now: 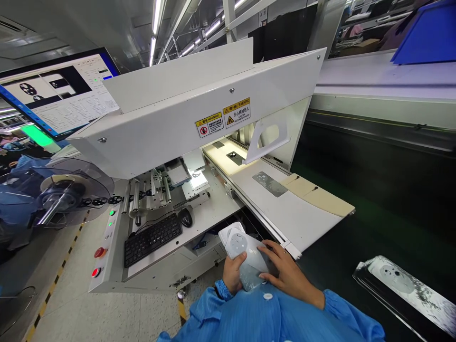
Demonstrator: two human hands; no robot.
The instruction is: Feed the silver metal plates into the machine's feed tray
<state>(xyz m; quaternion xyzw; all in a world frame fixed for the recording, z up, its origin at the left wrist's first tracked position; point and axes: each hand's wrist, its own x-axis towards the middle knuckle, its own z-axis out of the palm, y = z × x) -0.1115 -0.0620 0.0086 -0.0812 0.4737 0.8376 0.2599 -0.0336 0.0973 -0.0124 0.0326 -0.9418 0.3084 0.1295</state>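
Held low in front of my body are thin whitish plates (238,242) with a round camera-ring marking, overlapping and slightly fanned. My left hand (233,273) grips their lower left side, thumb on top. My right hand (285,273) lies over the right side, fingers spread a little and touching the surface. Beyond my hands, a grey plate with round holes (270,184) lies on the white conveyor (285,218), and a darker one (235,158) sits further up under the lit machine hood.
The white machine (199,99) with warning labels stands ahead. A keyboard (153,240) and mouse (185,217) are on its ledge, left. A tray with a patterned plate (409,285) rests on the dark belt, right. A monitor (60,90) and film reel (64,192) are far left.
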